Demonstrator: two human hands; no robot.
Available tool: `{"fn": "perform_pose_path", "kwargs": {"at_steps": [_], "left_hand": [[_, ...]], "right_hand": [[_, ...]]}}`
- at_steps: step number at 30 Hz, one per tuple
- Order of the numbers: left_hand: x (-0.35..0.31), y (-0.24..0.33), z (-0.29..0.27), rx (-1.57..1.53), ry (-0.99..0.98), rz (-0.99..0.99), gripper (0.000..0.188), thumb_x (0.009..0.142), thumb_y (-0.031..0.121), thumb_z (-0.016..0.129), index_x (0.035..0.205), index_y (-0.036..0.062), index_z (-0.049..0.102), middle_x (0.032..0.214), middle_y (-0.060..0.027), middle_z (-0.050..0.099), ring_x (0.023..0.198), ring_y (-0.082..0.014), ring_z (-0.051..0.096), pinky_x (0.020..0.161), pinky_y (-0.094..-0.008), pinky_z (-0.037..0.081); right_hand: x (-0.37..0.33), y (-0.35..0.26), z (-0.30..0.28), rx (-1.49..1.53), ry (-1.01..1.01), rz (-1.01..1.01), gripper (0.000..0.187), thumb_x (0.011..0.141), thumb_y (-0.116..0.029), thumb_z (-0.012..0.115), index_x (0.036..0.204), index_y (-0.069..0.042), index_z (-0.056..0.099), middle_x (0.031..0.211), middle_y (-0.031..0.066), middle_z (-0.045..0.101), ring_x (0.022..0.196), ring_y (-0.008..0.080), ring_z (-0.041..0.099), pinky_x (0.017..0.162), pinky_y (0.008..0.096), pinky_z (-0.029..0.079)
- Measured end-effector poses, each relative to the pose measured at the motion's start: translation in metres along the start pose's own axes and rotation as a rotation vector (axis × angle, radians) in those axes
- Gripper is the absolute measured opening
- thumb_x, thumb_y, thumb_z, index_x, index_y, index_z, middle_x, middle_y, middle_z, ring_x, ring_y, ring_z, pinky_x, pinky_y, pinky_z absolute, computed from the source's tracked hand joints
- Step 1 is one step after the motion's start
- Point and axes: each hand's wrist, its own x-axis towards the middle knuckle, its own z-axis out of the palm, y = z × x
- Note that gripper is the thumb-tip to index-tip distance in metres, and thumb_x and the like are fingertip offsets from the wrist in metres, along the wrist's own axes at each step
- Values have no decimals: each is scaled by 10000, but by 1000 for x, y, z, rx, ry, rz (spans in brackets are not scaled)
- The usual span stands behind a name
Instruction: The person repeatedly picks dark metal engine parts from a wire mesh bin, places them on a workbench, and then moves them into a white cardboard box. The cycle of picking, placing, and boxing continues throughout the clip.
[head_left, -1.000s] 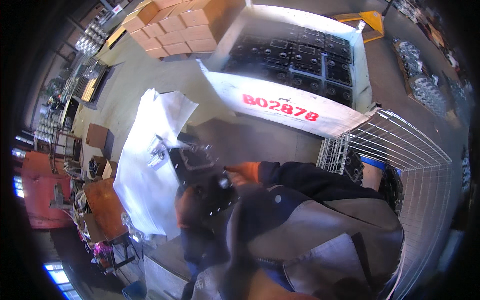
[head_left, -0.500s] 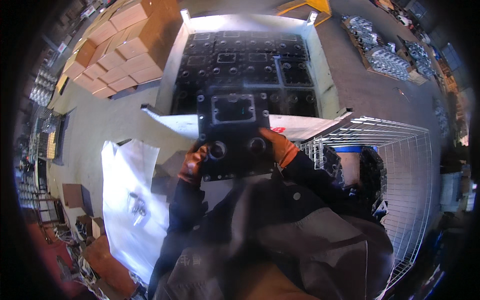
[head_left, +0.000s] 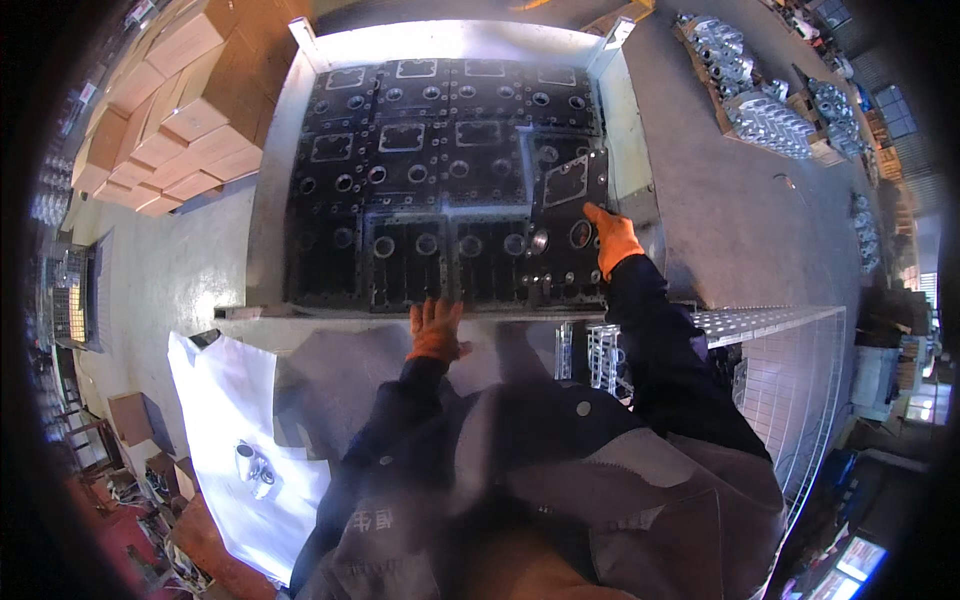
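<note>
Pinching one black metal plate (head_left: pixel 568 205) with the right grip (head_left: pixel 612 243), at about the middle of its right edge, fingertips just beside one round hole. Most of the plate to the left of this grip, near the right near corner of the white crate (head_left: pixel 460 40); slanted against the rows of other plates (head_left: pixel 405 160), and over some of them. Cannot tell whether fully resting on them. With the left grip (head_left: pixel 437 332), holding nothing visible: fingers spread at the middle of the crate's near edge, well apart from the pinched plate; contact with the edge not clear to see. Outside the crate, beyond its left edge, stacked cartons (head_left: pixel 210 90); by its right near corner, a wire basket (head_left: pixel 790 400).
</note>
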Motion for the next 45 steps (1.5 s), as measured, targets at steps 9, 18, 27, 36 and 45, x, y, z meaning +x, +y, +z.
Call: {"fn": "perform_pose_path", "kwargs": {"at_steps": [9, 18, 27, 36, 45], "left_hand": [[16, 11, 11, 37, 51, -141, 656, 682, 297, 782, 1298, 224, 566, 1266, -41, 585, 1235, -290, 489, 1106, -595, 249], [22, 16, 3, 73, -49, -208, 638, 675, 272, 796, 1271, 219, 572, 1260, -18, 585, 1233, -268, 499, 1110, -577, 261], [20, 17, 5, 67, -88, -231, 651, 676, 257, 794, 1282, 202, 563, 1254, -15, 579, 1222, -263, 497, 1125, -587, 249], [20, 17, 4, 44, -98, -258, 629, 683, 238, 783, 1278, 240, 577, 1260, -4, 606, 1219, -263, 518, 1126, -586, 243], [21, 12, 8, 50, -95, -245, 662, 700, 263, 777, 1315, 237, 533, 1241, 3, 606, 1220, -247, 515, 1127, -581, 234]], "right_hand": [[178, 164, 24, 89, -324, 191, 430, 873, 15, 599, 1293, -72, 573, 1227, 127, 626, 1101, 234, 618, 918, 309, 460], [210, 286, 90, 300, -114, 419, 399, 950, -311, 617, 1218, -17, 643, 1104, 170, 692, 976, 270, 672, 853, 358, 504], [207, 258, 75, -584, -88, 744, 466, 915, -408, 539, 1207, -49, 597, 1095, 190, 687, 965, 368, 669, 818, 446, 531], [184, 198, 108, -681, -483, 366, 1085, 792, -620, 655, 1561, -62, 131, 1630, 184, 85, 1492, 412, 98, 1127, 575, 280], [198, 182, 101, -661, -565, 519, 1062, 785, -581, 695, 1564, -114, 145, 1632, 156, 85, 1492, 383, 140, 1126, 569, 281]]}}
